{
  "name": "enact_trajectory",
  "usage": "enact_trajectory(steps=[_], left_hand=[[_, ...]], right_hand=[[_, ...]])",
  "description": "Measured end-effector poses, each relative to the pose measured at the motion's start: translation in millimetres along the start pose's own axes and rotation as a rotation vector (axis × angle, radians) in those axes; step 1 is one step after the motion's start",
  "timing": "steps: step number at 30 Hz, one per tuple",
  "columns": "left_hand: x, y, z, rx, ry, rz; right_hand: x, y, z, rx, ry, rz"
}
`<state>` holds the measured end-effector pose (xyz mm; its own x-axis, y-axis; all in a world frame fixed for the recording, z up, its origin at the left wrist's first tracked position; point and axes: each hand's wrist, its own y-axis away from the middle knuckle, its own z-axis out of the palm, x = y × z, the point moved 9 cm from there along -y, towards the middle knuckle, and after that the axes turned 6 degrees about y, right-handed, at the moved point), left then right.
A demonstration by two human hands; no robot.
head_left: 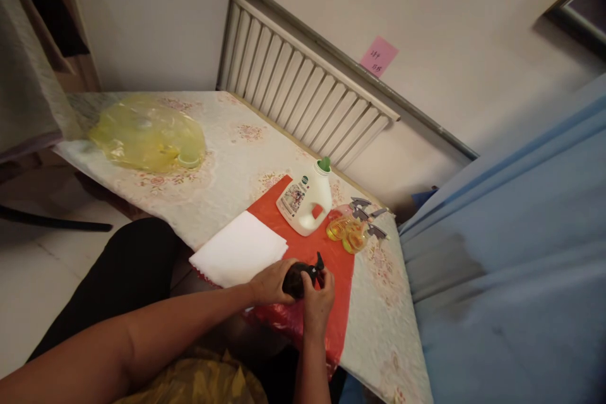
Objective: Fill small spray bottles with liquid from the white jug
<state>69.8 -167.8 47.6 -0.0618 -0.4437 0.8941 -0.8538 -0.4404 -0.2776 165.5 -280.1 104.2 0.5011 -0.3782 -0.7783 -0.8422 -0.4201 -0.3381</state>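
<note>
Above the red sheet [337, 303], both my hands are on a small dark bottle [294, 280] with a black trigger-like top. My left hand [269, 283] is wrapped round the bottle's body from the left. At the top, the thumb and fingers of my right hand [319, 300] close on the black part; exactly how they grip it is partly hidden. Beyond my hands stands a white jug [307, 202] with a printed label, a handle and green at its mouth. Two clear spray bottles [348, 232] with yellow liquid and grey heads are to its right.
Folded white paper or cloth [241, 247] lies left of my hands. A yellow plastic bag [149, 136] rests at the far left of the flowered tablecloth [222, 164]. Behind the table is a white radiator [293, 82]; a blue curtain [511, 252] hangs at the right.
</note>
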Motion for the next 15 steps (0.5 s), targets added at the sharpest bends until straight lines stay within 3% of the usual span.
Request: enact_trajectory(steps=[5, 10, 15], left_hand=[[2.0, 0.3, -0.8, 0.000, 0.002, 0.000], [5.4, 1.5, -2.7, -0.007, 0.030, 0.014], [3.1, 2.0, -2.3, -0.014, 0.045, -0.002]], right_hand=[[-7.1, 0.9, -4.3, -0.028, -0.045, 0.024], [-29.7, -3.8, -19.3, -0.048, -0.155, 0.028], [-39.3, -11.5, -44.2, 0.050, -0.259, 0.092]])
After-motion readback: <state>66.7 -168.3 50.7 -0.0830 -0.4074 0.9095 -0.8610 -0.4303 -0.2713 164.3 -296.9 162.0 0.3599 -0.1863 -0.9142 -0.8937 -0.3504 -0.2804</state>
